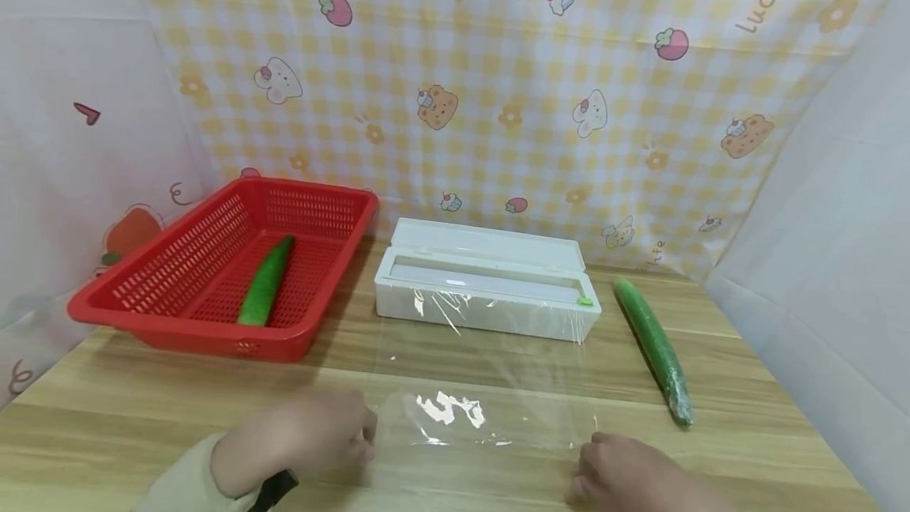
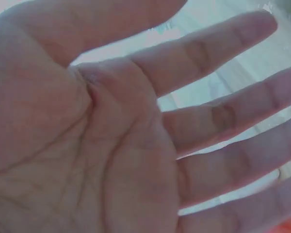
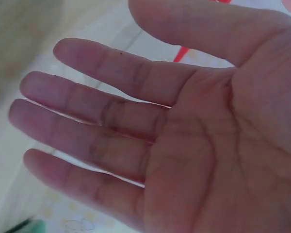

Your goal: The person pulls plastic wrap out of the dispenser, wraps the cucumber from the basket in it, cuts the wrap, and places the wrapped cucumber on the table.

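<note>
A clear sheet of cling film [image 1: 490, 409] stretches from a white cling film dispenser [image 1: 483, 314] toward me over the table. Beside the film's near left corner is my left hand [image 1: 313, 433], blurred in the head view. My right hand [image 1: 626, 472] lies by the near right corner. Both wrist views show bare palms with fingers extended: the left hand [image 2: 102, 136] has them spread, the right hand [image 3: 184, 131] keeps them closer together. Nothing is seen held in either. To the dispenser's right lies a cucumber [image 1: 657, 350] with a shiny, film-like covering at its near end.
A red plastic basket [image 1: 213, 330] stands at the left with another cucumber [image 1: 266, 283] inside. The dispenser's lid [image 1: 490, 242] is raised, and a green slider [image 1: 584, 301] sits at its right end. A yellow checked curtain [image 1: 498, 101] hangs behind the wooden table [image 1: 753, 425].
</note>
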{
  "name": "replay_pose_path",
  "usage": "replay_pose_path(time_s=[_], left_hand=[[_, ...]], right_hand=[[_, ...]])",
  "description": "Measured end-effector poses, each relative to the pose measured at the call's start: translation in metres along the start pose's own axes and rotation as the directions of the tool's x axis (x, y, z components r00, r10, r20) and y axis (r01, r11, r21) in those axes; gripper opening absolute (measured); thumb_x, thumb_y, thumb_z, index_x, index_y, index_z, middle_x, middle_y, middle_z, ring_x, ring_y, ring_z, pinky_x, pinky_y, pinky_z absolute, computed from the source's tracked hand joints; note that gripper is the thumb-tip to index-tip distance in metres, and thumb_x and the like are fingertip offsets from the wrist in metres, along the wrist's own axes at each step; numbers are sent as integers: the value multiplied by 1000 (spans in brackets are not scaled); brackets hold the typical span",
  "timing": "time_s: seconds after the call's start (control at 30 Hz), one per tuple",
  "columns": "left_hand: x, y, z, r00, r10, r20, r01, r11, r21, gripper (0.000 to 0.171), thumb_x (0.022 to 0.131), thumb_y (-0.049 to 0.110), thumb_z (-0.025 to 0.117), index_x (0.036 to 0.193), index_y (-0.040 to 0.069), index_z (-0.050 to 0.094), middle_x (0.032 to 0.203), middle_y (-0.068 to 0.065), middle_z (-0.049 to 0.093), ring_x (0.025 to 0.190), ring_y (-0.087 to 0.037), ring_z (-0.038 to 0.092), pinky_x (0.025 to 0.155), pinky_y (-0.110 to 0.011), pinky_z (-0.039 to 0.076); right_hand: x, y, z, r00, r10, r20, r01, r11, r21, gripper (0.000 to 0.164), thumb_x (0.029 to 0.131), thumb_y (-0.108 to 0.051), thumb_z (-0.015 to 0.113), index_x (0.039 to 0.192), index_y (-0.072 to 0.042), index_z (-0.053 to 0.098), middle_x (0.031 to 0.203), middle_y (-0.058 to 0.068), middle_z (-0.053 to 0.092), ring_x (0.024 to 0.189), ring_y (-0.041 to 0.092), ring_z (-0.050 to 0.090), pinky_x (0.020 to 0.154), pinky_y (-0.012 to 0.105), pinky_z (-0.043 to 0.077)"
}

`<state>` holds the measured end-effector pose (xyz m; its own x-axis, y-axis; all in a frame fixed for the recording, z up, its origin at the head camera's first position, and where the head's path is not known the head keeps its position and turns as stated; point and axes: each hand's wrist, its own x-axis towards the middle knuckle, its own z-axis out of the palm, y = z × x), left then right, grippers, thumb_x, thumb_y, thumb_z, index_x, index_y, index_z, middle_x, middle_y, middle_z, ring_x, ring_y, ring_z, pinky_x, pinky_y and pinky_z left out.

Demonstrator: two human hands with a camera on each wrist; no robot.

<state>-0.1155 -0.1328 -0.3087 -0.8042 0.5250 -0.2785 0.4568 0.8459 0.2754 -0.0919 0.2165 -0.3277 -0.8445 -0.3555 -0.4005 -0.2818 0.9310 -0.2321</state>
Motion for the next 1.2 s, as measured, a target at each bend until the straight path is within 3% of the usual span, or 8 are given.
replay_pose_path(time_s=[0.13, 0.2, 0.33, 0.4, 0.47, 0.67, 0.87, 1.2], left_hand=[[-2, -10, -22, 993, 2, -119, -11, 997, -74, 18, 86, 32, 63, 98, 20, 67, 96, 4, 66, 89, -19, 62, 77, -42, 50], [-4, -17, -34, 976, 29, -217, -51, 994, -95, 22, 89, 33, 60, 106, 20, 66, 102, 3, 66, 92, -19, 62, 78, -41, 51], [-9, -32, -57, 879, 48, -475, -86, 995, -58, 22, 91, 27, 59, 107, 15, 66, 107, -3, 65, 99, -24, 60, 83, -45, 50], [-12, -41, -66, 827, 0, -563, -53, 995, -79, 20, 91, 23, 59, 106, 13, 66, 106, -6, 65, 99, -27, 58, 83, -48, 48], [-14, -53, -73, 794, -72, -603, -1, 993, -119, 19, 91, 22, 60, 105, 11, 66, 105, -10, 64, 99, -29, 57, 83, -51, 46], [-15, -96, -80, 815, -246, -525, 150, 964, -219, 29, 92, 24, 57, 111, 2, 62, 105, -19, 64, 90, -31, 57, 77, -49, 48], [-4, -129, -71, 835, -318, -449, 228, 943, -244, 31, 92, 23, 56, 110, -2, 60, 101, -22, 64, 78, -25, 54, 63, -35, 47], [7, -160, -60, 880, -365, -304, 303, 924, -234, 65, 88, 34, 60, 131, -11, 40, 126, -38, 44, 110, -48, 47, 87, -62, 41]], right_hand=[[6, -8, -10, 992, -84, -97, 83, 996, -23, 10, 85, -20, 66, 88, -11, 66, 85, -5, 61, 76, 11, 60, 66, 31, 51], [11, -11, -12, 975, -161, -157, 155, 987, -49, 7, 84, -13, 66, 90, -10, 65, 88, -4, 62, 79, 12, 62, 67, 29, 51], [27, -17, -10, 944, -256, -207, 247, 966, -70, 7, 81, -7, 67, 84, -12, 62, 83, -8, 56, 72, 2, 54, 63, 23, 47], [34, -18, -8, 942, -265, -207, 261, 964, -46, 10, 80, -6, 67, 80, -13, 61, 80, -10, 53, 70, 0, 49, 62, 22, 45], [39, -20, -6, 943, -262, -203, 263, 964, -22, 12, 78, -6, 68, 77, -14, 60, 78, -11, 51, 69, -1, 46, 61, 22, 44], [44, -25, -2, 954, -249, -168, 258, 966, 34, 14, 75, -6, 67, 75, -16, 58, 72, -13, 54, 67, 0, 49, 62, 23, 45], [39, -30, -1, 975, -210, -72, 216, 972, 96, 15, 77, -4, 64, 75, -18, 58, 71, -14, 53, 65, 1, 47, 59, 21, 43], [25, -43, -2, 985, -171, -2, 169, 974, 152, 15, 82, -14, 64, 75, -24, 54, 67, -14, 50, 60, 1, 44, 54, 21, 38]])
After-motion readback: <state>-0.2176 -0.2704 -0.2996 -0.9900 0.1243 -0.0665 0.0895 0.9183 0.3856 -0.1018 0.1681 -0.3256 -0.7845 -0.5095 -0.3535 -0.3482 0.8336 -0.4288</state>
